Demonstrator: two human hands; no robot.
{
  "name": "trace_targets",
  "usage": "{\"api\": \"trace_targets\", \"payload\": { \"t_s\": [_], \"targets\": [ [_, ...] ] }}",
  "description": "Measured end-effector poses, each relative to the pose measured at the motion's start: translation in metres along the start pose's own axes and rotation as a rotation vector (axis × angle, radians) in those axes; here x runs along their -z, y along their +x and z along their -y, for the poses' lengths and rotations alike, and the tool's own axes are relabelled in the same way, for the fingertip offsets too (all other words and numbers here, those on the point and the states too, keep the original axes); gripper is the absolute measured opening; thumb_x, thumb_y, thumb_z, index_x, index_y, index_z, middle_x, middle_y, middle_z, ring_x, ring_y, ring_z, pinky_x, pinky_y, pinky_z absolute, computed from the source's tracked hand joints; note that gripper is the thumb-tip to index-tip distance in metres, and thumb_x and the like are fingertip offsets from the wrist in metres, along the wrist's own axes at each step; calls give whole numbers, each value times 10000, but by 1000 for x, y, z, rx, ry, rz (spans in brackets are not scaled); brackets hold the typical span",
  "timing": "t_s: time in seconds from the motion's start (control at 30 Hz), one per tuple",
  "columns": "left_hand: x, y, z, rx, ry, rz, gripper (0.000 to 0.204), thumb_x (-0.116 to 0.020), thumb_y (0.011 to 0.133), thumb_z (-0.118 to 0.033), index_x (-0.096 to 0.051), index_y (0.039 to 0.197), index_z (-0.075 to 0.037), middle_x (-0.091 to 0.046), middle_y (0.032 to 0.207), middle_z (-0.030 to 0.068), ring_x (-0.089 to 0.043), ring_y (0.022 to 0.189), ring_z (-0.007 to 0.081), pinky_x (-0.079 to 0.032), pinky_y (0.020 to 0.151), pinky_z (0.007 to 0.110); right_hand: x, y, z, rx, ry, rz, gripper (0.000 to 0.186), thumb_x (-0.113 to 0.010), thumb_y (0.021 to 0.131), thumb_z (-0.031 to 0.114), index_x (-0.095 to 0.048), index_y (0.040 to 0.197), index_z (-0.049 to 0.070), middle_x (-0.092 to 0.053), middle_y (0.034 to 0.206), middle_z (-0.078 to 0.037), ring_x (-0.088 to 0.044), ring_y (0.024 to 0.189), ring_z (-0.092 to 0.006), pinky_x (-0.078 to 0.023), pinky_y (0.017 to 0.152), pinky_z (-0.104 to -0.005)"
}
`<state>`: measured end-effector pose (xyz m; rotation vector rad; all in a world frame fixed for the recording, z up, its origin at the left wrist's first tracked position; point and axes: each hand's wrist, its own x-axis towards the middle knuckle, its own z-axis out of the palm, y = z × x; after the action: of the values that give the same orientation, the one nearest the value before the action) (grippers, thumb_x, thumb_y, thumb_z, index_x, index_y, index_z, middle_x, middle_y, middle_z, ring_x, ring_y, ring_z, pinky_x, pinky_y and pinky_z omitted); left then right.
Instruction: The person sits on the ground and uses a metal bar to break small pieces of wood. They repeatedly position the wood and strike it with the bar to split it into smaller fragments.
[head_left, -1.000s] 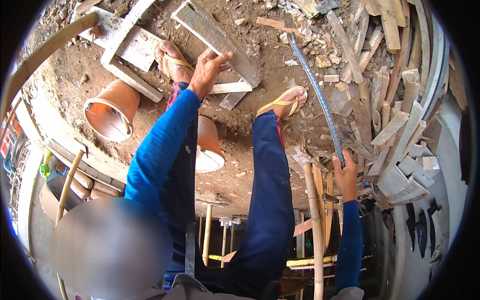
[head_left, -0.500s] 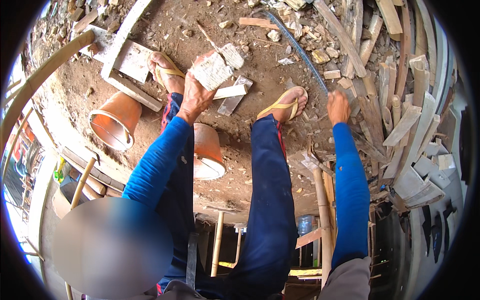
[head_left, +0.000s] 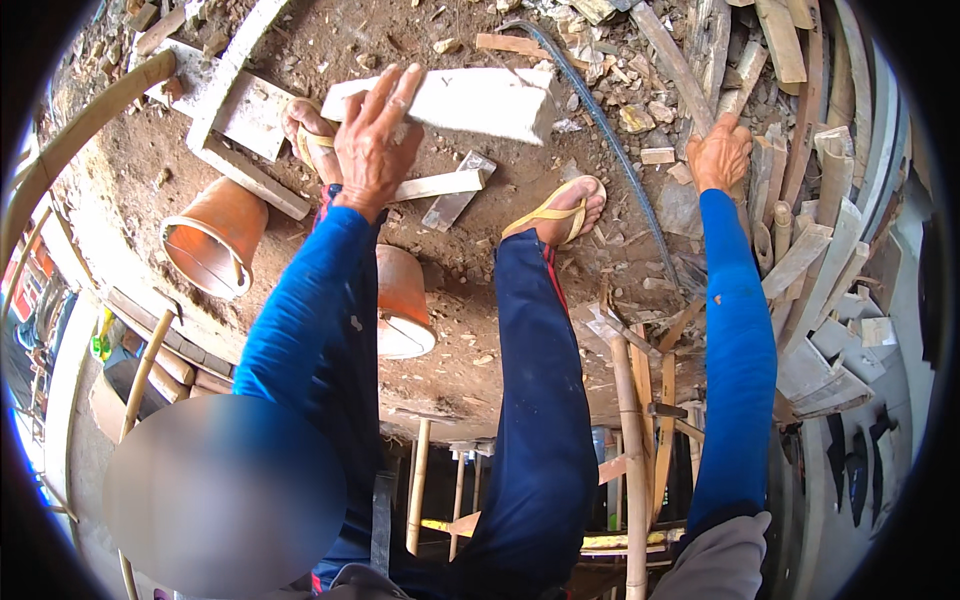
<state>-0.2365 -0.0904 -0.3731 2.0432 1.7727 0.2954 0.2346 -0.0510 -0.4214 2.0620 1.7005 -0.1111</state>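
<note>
My left hand point(head_left: 375, 150) grips a long white block point(head_left: 480, 102), its fingers laid across the block's left end and the thumb out of sight. The block's right end looks rough and broken. Over at the right, my right hand point(head_left: 720, 155) is closed at the lower ends of some wooden planks point(head_left: 672, 58). Whatever its curled fingers hold is hidden. Between the hands, a dark blue, hose-like curved length point(head_left: 610, 135) lies on the dirt. Below the block, a short pale wood strip point(head_left: 440, 185) crosses a flat grey piece point(head_left: 462, 198).
Two orange buckets, one at the left point(head_left: 218, 235) and one by my leg point(head_left: 402, 300), lie tipped over. Scrap wood point(head_left: 800, 250) piles up along the right. My sandalled feet stand apart on dirt strewn with rubble point(head_left: 635, 115). Bamboo poles point(head_left: 632, 440) rise near the bottom.
My left hand has turned the white block so its long side shows, and it points rightward. My right hand has moved from the blue hose-like length up and right to the planks.
</note>
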Motion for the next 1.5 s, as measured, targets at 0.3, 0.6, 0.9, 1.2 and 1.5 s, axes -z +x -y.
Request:
{"api": "trace_targets", "payload": {
  "t_s": [0.3,0.6,0.9,1.2,1.5],
  "targets": [
    [-47,38,-10,232,-20,52,872,-846,832,-284,-435,1600,-248,-587,1306,160,-645,1069,341,-591,865,455,49,-26,-8,237,837,438,440,-750,820,241,-714,1193,10,-775,1006,-178,-729,830,-303,-570,767,-467],
    [-34,62,-3,377,51,38,671,-881,757,-457,-503,1116,-34,-503,1015,127,-523,898,275,-488,814,469,102,-159,44,-283,1288,694,279,-675,946,7,-478,1142,23,-675,883,-99,-602,551,-121,-492,405,-256],
    [35,51,114,833,-187,-145,776,-856,780,-457,-467,1172,88,-672,1002,331,-704,914,453,-555,824,512,143,-219,119,147,1290,413,230,-683,975,42,-557,1163,1,-626,826,-52,-572,537,-97,-499,481,-256],
    [33,45,59,947,-331,139,776,-812,827,-485,-449,1248,57,-620,1159,301,-651,1081,463,-528,921,528,202,-186,197,-200,1327,937,159,-722,953,81,-616,1051,14,-580,691,8,-532,491,-62,-444,426,-242],
    [30,30,-4,941,-510,159,722,-835,827,-474,-441,1175,21,-647,1128,311,-682,1011,498,-554,873,547,214,-233,170,-631,1468,1011,154,-713,973,137,-601,1062,80,-593,681,-11,-566,486,-112,-466,420,-288]
  ]
}}
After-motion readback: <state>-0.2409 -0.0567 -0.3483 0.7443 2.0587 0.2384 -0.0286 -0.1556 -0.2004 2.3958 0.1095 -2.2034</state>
